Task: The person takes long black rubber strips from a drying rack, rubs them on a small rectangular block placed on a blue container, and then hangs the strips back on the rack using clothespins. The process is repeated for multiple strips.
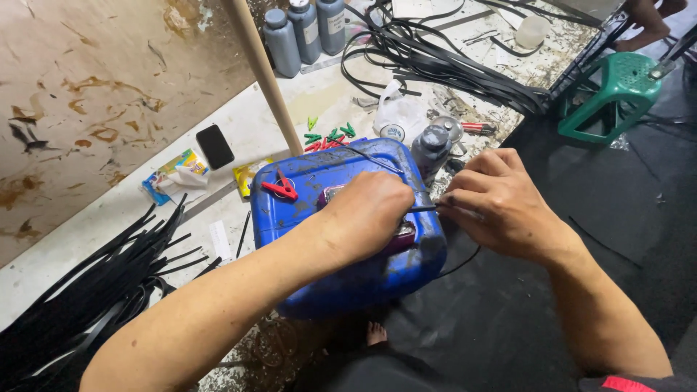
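A blue plastic jerrycan [312, 192] lies on its side in front of me, with a red clothespin [281, 189] on top. My left hand [367, 214] rests on the can over a dark purple object [404, 236] and pinches one end of a thin black strip [427, 208]. My right hand [497, 207] grips the same strip just to the right, fingers curled around it. The strip trails down past the can's right side. What lies under my left palm is hidden.
Bundles of black strips lie at the lower left [94, 305] and at the far end of the bench [435, 62]. Grey bottles [301, 33], a wooden pole [265, 72], green and red clothespins [327, 136], a black phone [215, 146] and a green stool [613, 94] are around.
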